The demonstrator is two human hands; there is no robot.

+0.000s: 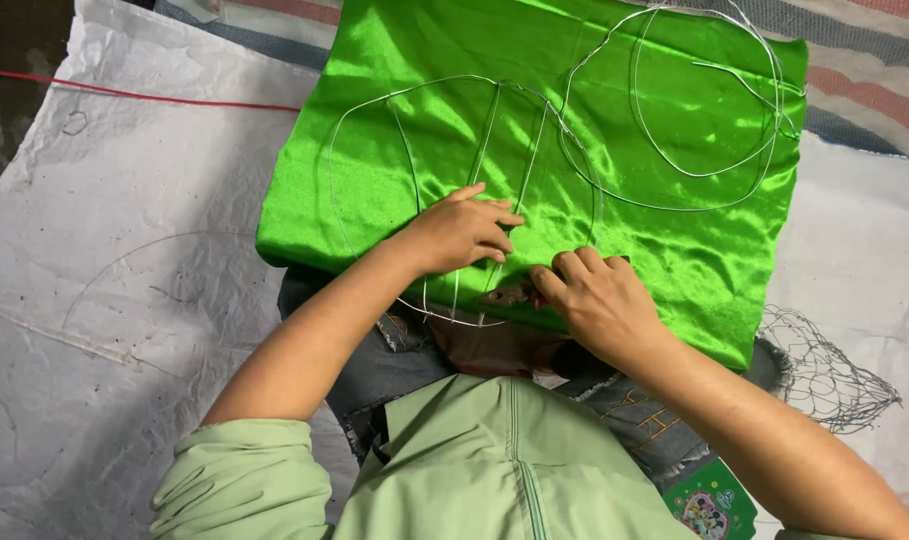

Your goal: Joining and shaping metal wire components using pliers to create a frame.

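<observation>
White crinkled sheet (125,300) spread over the floor, marked with a faint drawn arc. Red cord (125,95) stretched across the sheet's upper left. Striped cloth (865,95) along the top, in grey, pink and blue bands. Crumpled wire mesh (835,375) lying at the right on the white sheet. Small green printed packet (710,505) near the bottom edge.
</observation>
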